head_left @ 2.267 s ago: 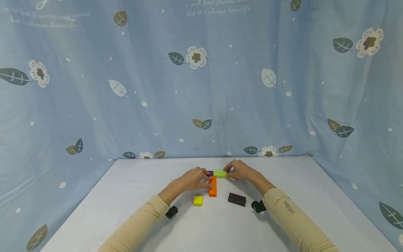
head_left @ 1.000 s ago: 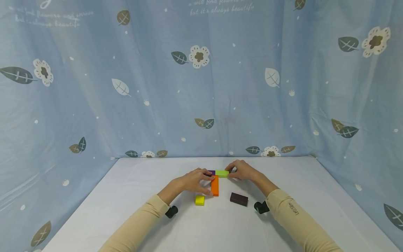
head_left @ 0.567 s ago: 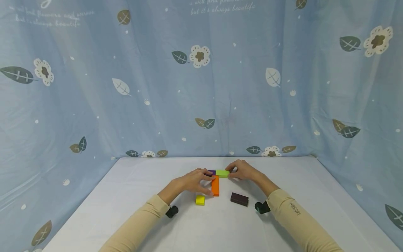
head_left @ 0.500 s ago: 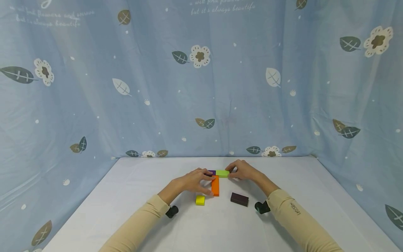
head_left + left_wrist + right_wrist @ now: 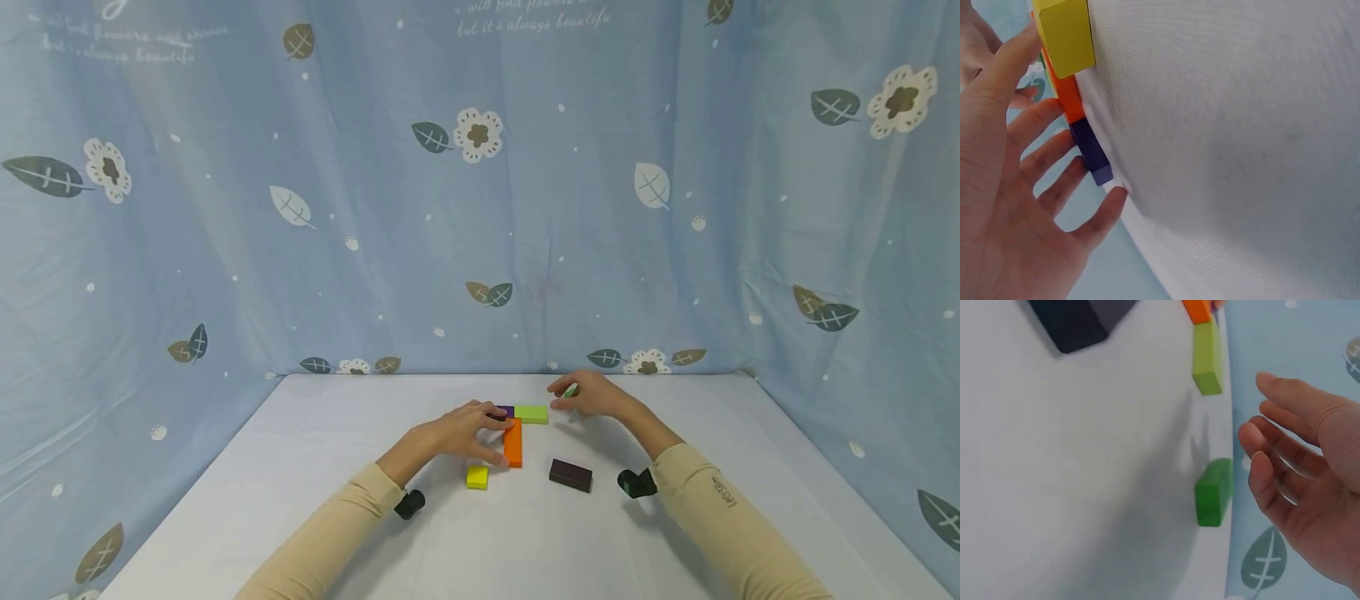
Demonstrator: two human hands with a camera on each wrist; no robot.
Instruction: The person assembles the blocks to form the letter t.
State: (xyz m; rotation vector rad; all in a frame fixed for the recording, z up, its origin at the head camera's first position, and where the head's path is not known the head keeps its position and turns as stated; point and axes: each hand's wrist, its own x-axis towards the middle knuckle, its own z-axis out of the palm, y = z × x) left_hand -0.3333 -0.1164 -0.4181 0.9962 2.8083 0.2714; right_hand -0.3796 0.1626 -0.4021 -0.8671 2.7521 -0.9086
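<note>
Our left hand lies low over the table near its middle, fingers spread and nearly straight; the fingertips rest against the orange block and the purple block and grip neither. Our right hand hovers nearer the table's far edge, palm down, fingers loosely extended and holding nothing. Below its fingers in the right wrist view lies a green block, a clear gap between them; the head view shows only a sliver of that block past the hand. The lime block lies just left of the right hand, in line with the purple block and across the far end of the orange one, apart from the right fingers. The yellow block sits just beside the orange block's near end, towards the table's near edge; the dark block lies right of it, apart from both hands. Our left hand covers most of the purple block in the head view. We cannot tell whether the lime block touches the orange one.
</note>
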